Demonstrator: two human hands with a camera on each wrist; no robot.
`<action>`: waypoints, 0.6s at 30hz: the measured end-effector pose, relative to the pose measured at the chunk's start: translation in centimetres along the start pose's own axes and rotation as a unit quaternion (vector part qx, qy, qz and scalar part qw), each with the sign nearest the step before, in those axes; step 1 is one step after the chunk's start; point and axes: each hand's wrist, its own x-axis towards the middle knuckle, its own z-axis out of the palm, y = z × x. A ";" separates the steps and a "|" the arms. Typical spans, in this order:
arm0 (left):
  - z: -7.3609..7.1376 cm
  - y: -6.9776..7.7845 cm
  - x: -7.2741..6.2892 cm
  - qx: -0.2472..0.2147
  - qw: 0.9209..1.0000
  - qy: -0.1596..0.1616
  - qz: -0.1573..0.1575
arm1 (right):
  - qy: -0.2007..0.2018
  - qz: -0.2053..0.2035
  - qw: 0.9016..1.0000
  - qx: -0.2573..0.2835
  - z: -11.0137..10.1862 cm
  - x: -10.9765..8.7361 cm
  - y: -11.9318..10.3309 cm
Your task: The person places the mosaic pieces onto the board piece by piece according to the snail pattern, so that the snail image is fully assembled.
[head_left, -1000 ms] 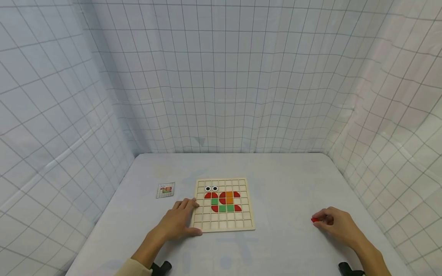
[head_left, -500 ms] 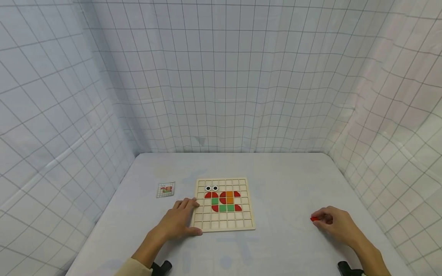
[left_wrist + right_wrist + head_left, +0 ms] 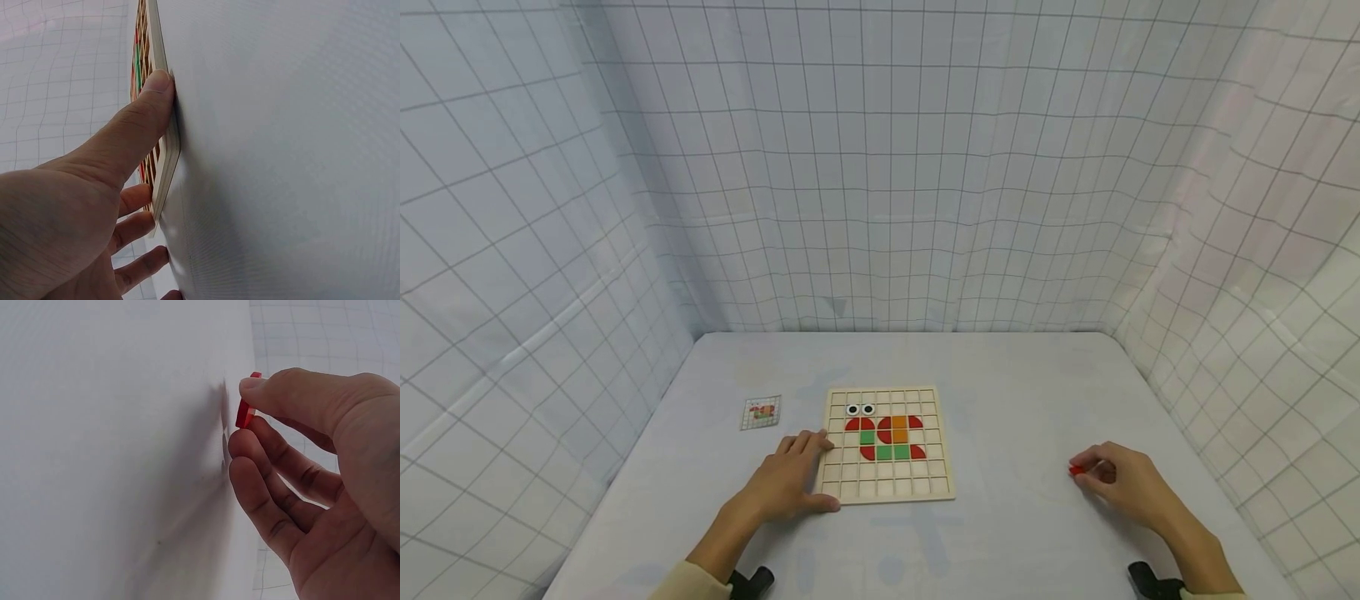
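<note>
On the table lies a square wooden grid board bearing red, green and orange tiles and two round eye pieces in its cells. My left hand rests at the board's near left corner, its thumb against the near edge and its fingers, spread and fairly straight, along the left side. In the left wrist view the thumb presses the board's pale rim. Far to the right of the board, my right hand pinches a small red tile between thumb and fingers, close over the table. The tile's exact outline is partly hidden by the thumb.
A small picture card with a similar colored tile pattern lies left of the board's far corner. White table cloth spreads between the two hands. Grid-patterned curtains enclose the table at the back and both sides.
My right hand has shifted slightly left and away from me, with the red tile still pinched. The left hand and the board stay in place.
</note>
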 end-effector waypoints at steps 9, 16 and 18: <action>0.1 0.1 0.0 0.007 1.000 0.000 -0.007 | -0.012 -0.019 1.000 0.005 0.2 1.2 -1.1; 0.1 0.1 0.1 0.007 1.000 0.000 -0.006 | -0.021 -0.054 0.998 0.015 0.6 2.5 -2.2; 0.1 0.1 0.1 0.007 1.000 -0.001 -0.010 | -0.028 -0.058 0.998 0.015 0.8 2.9 -2.6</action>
